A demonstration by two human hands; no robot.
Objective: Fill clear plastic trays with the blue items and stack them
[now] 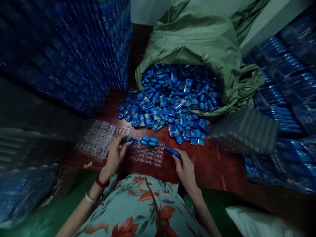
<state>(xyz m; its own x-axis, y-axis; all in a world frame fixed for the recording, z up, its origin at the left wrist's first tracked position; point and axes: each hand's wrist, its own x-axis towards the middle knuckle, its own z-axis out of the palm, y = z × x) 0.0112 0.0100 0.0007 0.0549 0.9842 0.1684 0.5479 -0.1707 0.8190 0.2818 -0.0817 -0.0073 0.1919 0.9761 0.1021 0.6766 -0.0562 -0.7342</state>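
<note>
Left hand (116,154) pinches a blue piece (130,141) at the clear tray (148,154); right hand (184,169) grips another blue piece (172,152) beside it.

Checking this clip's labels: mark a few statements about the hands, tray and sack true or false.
1. The left hand holds a blue piece at the clear tray. True.
2. The right hand is empty. False: it holds a blue piece.
3. The tray's cavities are all filled. False: only a few blue pieces sit along its far edge.
4. Blue pieces spill from a green sack onto the red floor. True.
</note>
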